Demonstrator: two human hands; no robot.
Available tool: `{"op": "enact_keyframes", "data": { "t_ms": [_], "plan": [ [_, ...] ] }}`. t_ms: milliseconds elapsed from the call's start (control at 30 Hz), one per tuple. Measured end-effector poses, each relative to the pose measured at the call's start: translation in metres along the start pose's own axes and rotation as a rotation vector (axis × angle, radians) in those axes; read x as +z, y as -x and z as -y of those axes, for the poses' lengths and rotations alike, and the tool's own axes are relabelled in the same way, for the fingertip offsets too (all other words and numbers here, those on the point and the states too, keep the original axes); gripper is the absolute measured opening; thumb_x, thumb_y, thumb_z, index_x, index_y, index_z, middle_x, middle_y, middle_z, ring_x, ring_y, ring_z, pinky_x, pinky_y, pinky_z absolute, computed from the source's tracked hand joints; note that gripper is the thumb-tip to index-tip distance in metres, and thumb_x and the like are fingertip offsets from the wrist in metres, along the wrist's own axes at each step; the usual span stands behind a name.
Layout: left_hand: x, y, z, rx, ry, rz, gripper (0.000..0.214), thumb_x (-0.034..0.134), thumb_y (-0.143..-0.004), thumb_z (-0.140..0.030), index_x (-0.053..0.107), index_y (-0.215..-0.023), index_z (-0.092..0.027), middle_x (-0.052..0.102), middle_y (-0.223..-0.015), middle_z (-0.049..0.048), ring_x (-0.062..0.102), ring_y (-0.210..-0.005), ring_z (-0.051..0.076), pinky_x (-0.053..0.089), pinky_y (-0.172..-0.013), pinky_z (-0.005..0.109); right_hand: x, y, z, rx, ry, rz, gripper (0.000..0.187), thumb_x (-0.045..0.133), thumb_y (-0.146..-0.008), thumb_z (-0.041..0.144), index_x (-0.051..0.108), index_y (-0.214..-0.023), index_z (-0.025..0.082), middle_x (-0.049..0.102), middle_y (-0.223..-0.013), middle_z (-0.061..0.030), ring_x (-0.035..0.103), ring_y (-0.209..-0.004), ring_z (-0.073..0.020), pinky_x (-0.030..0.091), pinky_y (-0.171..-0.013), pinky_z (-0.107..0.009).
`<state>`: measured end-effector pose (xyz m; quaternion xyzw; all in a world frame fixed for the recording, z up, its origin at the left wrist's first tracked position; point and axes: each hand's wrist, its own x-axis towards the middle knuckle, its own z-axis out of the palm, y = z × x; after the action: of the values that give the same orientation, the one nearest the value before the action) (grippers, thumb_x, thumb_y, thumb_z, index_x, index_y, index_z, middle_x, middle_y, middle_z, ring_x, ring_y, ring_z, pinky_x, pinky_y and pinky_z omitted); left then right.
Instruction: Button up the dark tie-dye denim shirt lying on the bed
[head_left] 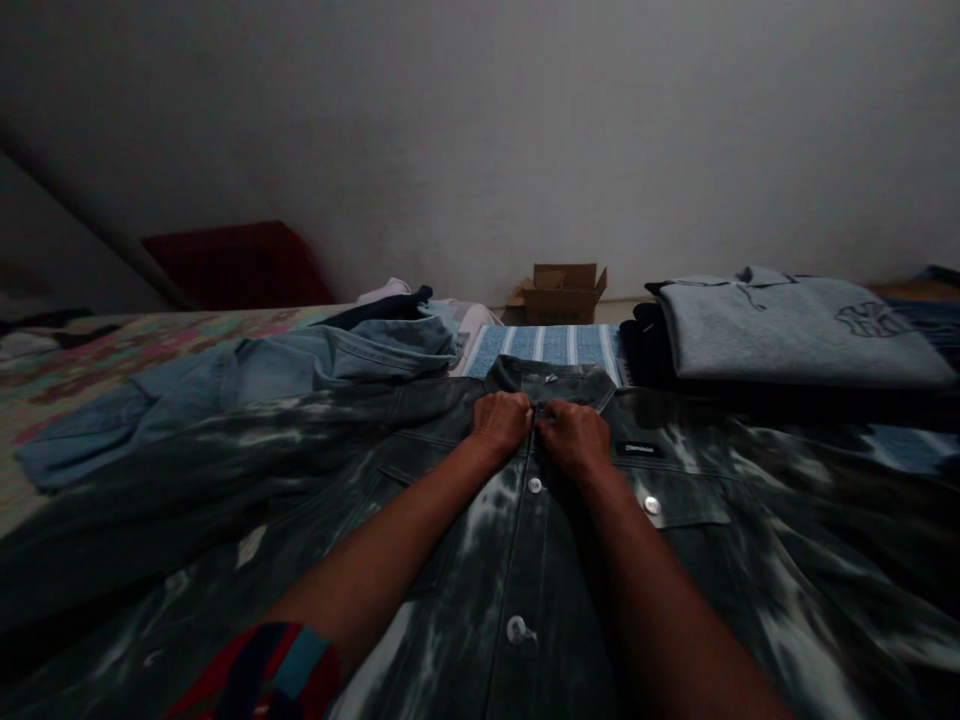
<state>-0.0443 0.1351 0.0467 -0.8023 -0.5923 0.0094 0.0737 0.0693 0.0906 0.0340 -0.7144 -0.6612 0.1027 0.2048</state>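
A dark tie-dyed denim jacket (480, 560) lies spread out, front up, with its collar (551, 375) away from me and its sleeves out to both sides. My left hand (502, 420) is closed on the front edge just below the collar. Opposite it, close by, my right hand (576, 435) grips the other front edge. Metal buttons show lower on the front, one button (535, 486) just under my hands and another button (517, 629) nearer me. A small dark label (639, 450) sits above the pocket flap at right. My fingertips are hidden.
Light blue denim clothing (285, 365) lies crumpled at left on a flowered cloth (225, 335). A folded grey hoodie (795, 330) rests on dark clothes at right. Behind the collar are a blue striped cloth (544, 343) and an open cardboard box (562, 295) near the wall.
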Motion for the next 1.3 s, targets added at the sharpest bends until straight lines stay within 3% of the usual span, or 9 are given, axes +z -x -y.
{"op": "enact_keyframes", "data": {
  "t_ms": [300, 567, 933, 1133, 1300],
  "plan": [
    [-0.006, -0.008, 0.009, 0.020, 0.058, 0.067, 0.028, 0.051, -0.082, -0.034, 0.072, -0.092, -0.018, 0.072, -0.095, 0.0123, 0.066, -0.096, 0.028, 0.050, -0.076, 0.032, -0.003, 0.003, 0.016, 0.038, 0.058, 0.141, 0.041, 0.048, -0.079, 0.050, 0.070, -0.093, 0.018, 0.071, -0.094, -0.0143, 0.066, -0.090, -0.0299, 0.047, -0.070, -0.035],
    [-0.008, -0.012, 0.013, 0.021, 0.118, 0.093, 0.027, 0.053, -0.079, -0.033, 0.073, -0.088, -0.018, 0.072, -0.096, 0.0118, 0.065, -0.096, 0.028, 0.051, -0.077, 0.032, 0.001, 0.005, 0.018, 0.046, 0.065, 0.102, 0.031, 0.043, -0.079, 0.028, 0.070, -0.089, 0.017, 0.071, -0.092, -0.0140, 0.067, -0.089, -0.0285, 0.047, -0.069, -0.034],
    [-0.006, -0.015, 0.014, 0.011, 0.168, 0.100, 0.025, 0.053, -0.076, -0.030, 0.074, -0.085, -0.019, 0.072, -0.094, 0.0106, 0.066, -0.094, 0.026, 0.050, -0.075, 0.030, 0.002, 0.008, 0.018, -0.047, 0.098, 0.103, 0.029, 0.042, -0.085, 0.027, 0.069, -0.090, 0.020, 0.070, -0.091, -0.0109, 0.065, -0.087, -0.0247, 0.045, -0.069, -0.031],
    [-0.005, -0.014, 0.013, 0.016, 0.161, 0.102, 0.027, 0.051, -0.078, -0.028, 0.073, -0.088, -0.017, 0.072, -0.096, 0.0119, 0.066, -0.096, 0.026, 0.050, -0.076, 0.030, 0.005, 0.011, 0.021, -0.122, 0.136, 0.056, 0.026, 0.043, -0.086, 0.024, 0.068, -0.090, 0.018, 0.062, -0.102, -0.0106, 0.056, -0.099, -0.0237, 0.043, -0.073, -0.031],
    [-0.007, -0.012, 0.011, 0.017, 0.148, 0.098, 0.027, 0.051, -0.079, -0.028, 0.072, -0.090, -0.016, 0.071, -0.098, 0.0129, 0.065, -0.097, 0.026, 0.050, -0.077, 0.031, 0.010, 0.013, 0.018, -0.184, 0.104, 0.023, 0.025, 0.043, -0.086, 0.023, 0.067, -0.086, 0.017, 0.062, -0.098, -0.0092, 0.052, -0.098, -0.0230, 0.041, -0.074, -0.031]
  ]
}}
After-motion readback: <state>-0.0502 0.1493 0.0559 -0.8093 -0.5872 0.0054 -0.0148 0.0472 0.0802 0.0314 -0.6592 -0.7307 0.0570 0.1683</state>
